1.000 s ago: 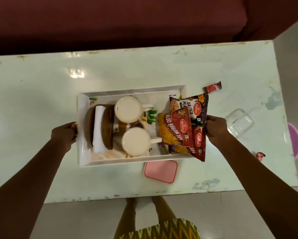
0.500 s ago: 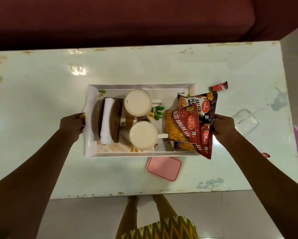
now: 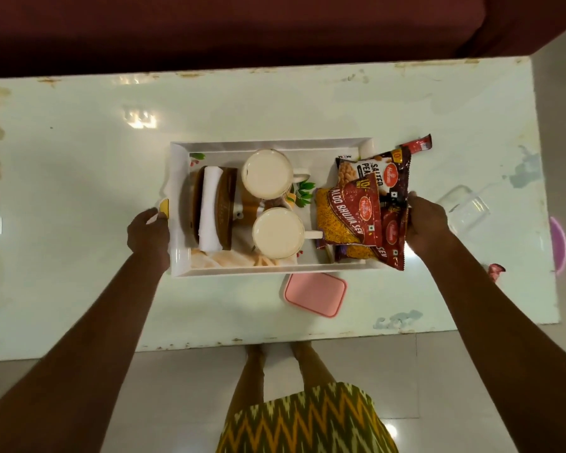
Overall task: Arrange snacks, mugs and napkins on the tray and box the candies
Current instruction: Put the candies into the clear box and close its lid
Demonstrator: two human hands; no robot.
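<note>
A white tray [image 3: 268, 144] sits mid-table. It holds two white mugs [image 3: 268, 173] [image 3: 278, 232], a brown napkin holder with a white napkin [image 3: 210, 209], and red snack packets [image 3: 363, 210] piled at its right end. My left hand [image 3: 148, 231] grips the tray's left edge. My right hand [image 3: 426, 223] holds the tray's right end, its fingers hidden behind the packets. A pink lid [image 3: 315, 294] lies in front of the tray. A clear box [image 3: 464, 209] stands right of my right hand. Red candies lie at the far right of the tray [image 3: 419, 146] and near the table's right edge [image 3: 495, 271].
The pale green table [image 3: 79, 191] runs to a dark red sofa [image 3: 242, 27] at the back. A purple round object [image 3: 559, 245] shows past the right edge. My feet and patterned skirt [image 3: 308, 420] are below the near edge.
The tray with both hands on its ends has moved away from me toward the middle of the table, leaving the pink lid farther in front of it.
</note>
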